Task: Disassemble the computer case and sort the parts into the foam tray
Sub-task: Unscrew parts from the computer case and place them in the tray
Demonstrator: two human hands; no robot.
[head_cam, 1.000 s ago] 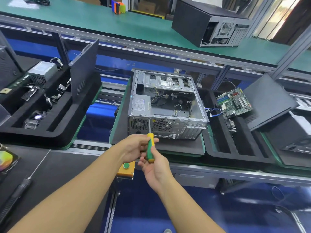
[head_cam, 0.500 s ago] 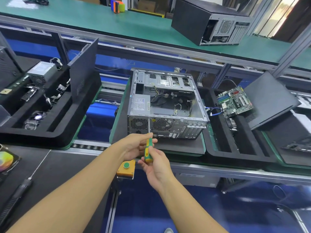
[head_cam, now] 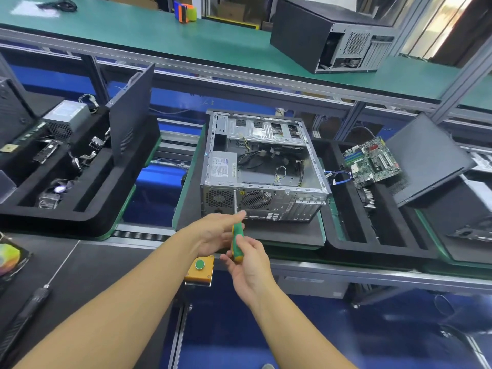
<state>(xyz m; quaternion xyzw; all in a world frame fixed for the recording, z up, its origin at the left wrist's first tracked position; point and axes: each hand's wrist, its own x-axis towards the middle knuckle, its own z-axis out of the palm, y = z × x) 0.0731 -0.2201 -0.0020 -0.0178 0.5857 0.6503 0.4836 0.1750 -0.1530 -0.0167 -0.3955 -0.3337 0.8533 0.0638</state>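
Note:
An open grey computer case [head_cam: 262, 166] lies on a black mat in the middle, its side off, with the power supply [head_cam: 223, 167] and loose cables inside. My right hand [head_cam: 246, 262] grips the green and yellow handle of a screwdriver [head_cam: 235, 241]. Its shaft points up at the case's rear panel beside the power supply grille. My left hand [head_cam: 215, 233] rests against the upper handle with fingers stretched out. The foam tray [head_cam: 372, 251] to the right holds a green motherboard [head_cam: 372, 161] and a black side panel [head_cam: 426, 158].
A second foam tray [head_cam: 87, 206] at the left holds a power supply, a fan, brackets and an upright panel. A yellow box with a green button [head_cam: 200, 268] sits on the bench edge below my hands. Another case [head_cam: 330, 35] stands on the upper green shelf.
My hands and the screwdriver have barely shifted. The left fingers have stretched out along the handle. The screwdriver tip stays at the case's rear panel.

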